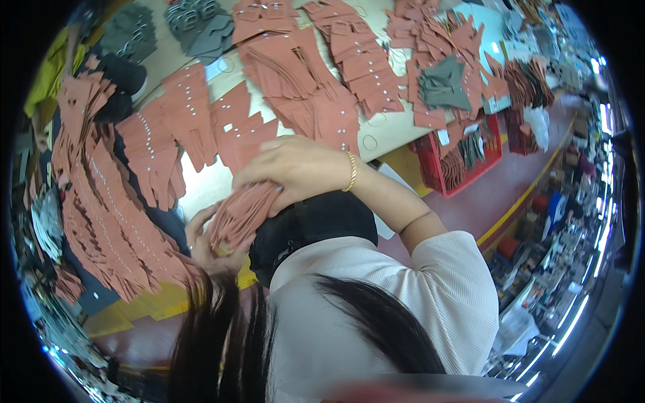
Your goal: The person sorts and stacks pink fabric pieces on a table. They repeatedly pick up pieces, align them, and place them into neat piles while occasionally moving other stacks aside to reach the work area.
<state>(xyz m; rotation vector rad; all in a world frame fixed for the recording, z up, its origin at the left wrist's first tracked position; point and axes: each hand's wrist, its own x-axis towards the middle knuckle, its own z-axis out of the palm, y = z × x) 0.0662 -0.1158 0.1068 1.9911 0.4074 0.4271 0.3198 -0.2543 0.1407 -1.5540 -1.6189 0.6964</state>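
Note:
A thick, folded bundle of salmon-coloured fabric pieces (240,216) is between my two hands, close to my body at the table's near edge. My left hand (208,243) cups it from the left and below, fingers curled round its side. From above and to the right, my right hand (295,166) is closed over the bundle's upper end; a gold bracelet is on that wrist. Just beyond lie flat stacks of cut salmon fabric (238,124) with small white stickers. The palm sides of both hands are hidden.
Rows of salmon stacks (107,208) cover a dark surface at left. Grey-green pieces (445,84) lie on the far right of the pale table (379,138). A red crate (463,176) with bundles stands beside the table at right. A person in yellow (57,70) is at far left.

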